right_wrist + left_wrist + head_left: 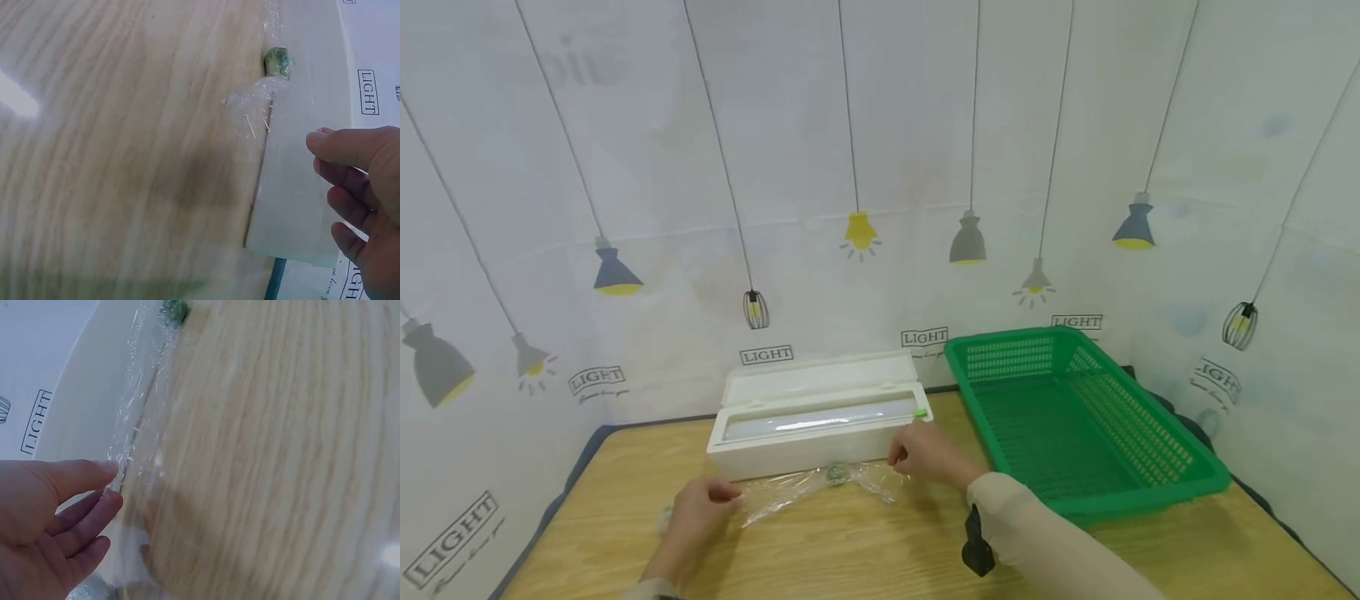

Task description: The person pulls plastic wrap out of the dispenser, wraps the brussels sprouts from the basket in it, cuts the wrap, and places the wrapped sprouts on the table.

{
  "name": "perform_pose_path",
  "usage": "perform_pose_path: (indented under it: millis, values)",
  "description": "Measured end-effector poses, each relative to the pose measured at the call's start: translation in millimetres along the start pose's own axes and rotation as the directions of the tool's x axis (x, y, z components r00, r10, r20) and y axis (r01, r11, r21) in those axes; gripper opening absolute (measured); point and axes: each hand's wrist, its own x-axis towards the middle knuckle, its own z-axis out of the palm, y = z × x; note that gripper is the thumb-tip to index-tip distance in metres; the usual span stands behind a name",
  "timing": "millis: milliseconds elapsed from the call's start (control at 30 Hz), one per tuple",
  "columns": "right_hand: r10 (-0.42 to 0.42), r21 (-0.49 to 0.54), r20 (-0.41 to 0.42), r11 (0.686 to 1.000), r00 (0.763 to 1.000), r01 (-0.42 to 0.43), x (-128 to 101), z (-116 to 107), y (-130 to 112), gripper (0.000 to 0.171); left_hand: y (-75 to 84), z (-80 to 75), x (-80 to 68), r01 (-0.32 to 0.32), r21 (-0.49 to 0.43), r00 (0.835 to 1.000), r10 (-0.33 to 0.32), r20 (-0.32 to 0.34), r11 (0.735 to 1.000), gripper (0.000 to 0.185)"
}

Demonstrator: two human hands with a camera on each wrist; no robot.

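A small green lump (pixel 837 474), its kind unclear, sits inside clear cling film (pixel 782 493) on the table in front of a white cling film dispenser (pixel 797 454). My left hand (pixel 698 507) pinches the film's left end between thumb and fingers, as the left wrist view shows. Near the dispenser's right front, my right hand (pixel 928 454) hovers with its fingers loosely bent. In the right wrist view, the thumb and fingers (pixel 342 195) stand apart with nothing visible between them. The film's loose right end (pixel 247 115) lies short of that hand.
The dispenser's lid (pixel 820 377) is raised, showing a roll (pixel 827 418) and a green slider (pixel 921 412). At the right stands a green plastic basket (pixel 1097 505). Beside my left hand lies another film-wrapped thing (pixel 90 592), partly hidden. A printed wall covering (pixel 880 292) borders the table.
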Motion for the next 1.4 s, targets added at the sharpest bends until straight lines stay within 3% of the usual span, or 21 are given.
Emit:
perform_pose_path:
  millis: [367, 567, 733, 967, 1133, 1400]
  values:
    - [-0.075, 0.093, -0.066, 0.992, 0.995, 0.081, -13.3, 24.8, 4.8, 0.012, -0.7, 6.8, -0.5, -0.133, 0.075, 0.991, 0.134, -0.012, 0.988, 0.015]
    - [-0.022, 0.108, -0.073, 0.994, 0.997, 0.030, -21.5, 37.2, 10.7, 0.010, 0.9, 9.1, 0.6, -0.127, 0.090, 0.992, 0.127, 0.002, 0.988, 0.014]
    - [-0.036, 0.134, -0.103, 0.990, 0.994, 0.050, -23.4, 43.1, 14.1, 0.012, 1.8, 8.7, 0.6, -0.131, 0.140, 0.991, 0.130, 0.014, 0.981, 0.013]
    - [-0.009, 0.266, -0.118, 0.963, 0.993, 0.040, -24.0, 48.8, 21.0, 0.009, 0.0, 8.5, 0.4, -0.169, 0.180, 0.985, 0.170, 0.015, 0.969, 0.010]
    - [0.021, 0.340, -0.107, 0.940, 0.994, 0.016, -25.6, 51.6, 25.3, 0.008, -3.2, 8.3, -0.3, -0.165, 0.183, 0.986, 0.159, 0.043, 0.969, 0.011]
    - [0.028, 0.388, -0.143, 0.921, 0.989, 0.030, -30.2, 54.1, 32.2, 0.008, -9.7, 10.1, -4.6, -0.199, 0.201, 0.980, 0.188, 0.072, 0.959, 0.010]
